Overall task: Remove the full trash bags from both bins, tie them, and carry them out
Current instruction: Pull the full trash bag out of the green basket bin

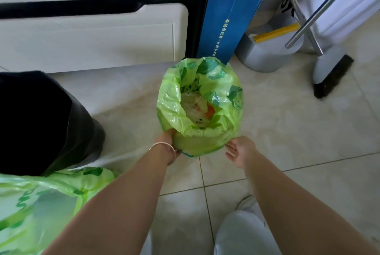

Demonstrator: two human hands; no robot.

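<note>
A small bin lined with a green printed trash bag (pixel 200 106) stands on the tiled floor in the middle of the head view; crumpled wrappers lie inside it. My left hand (pixel 167 141), with a bracelet on the wrist, grips the folded-over bag edge at the near left of the rim. My right hand (pixel 239 151) is at the near right of the rim, fingers relaxed and just touching the plastic. At the left stands a black bin (pixel 51 123), and another green bag (pixel 41 209) lies bunched at the lower left.
A white cabinet with a drawer (pixel 92 34) runs behind the bins. A blue paper bag (pixel 221 28) leans against it, next to a grey dustpan (pixel 265 53) and a broom (pixel 333 77). My white shoes (pixel 240 232) are at the bottom on the tiles.
</note>
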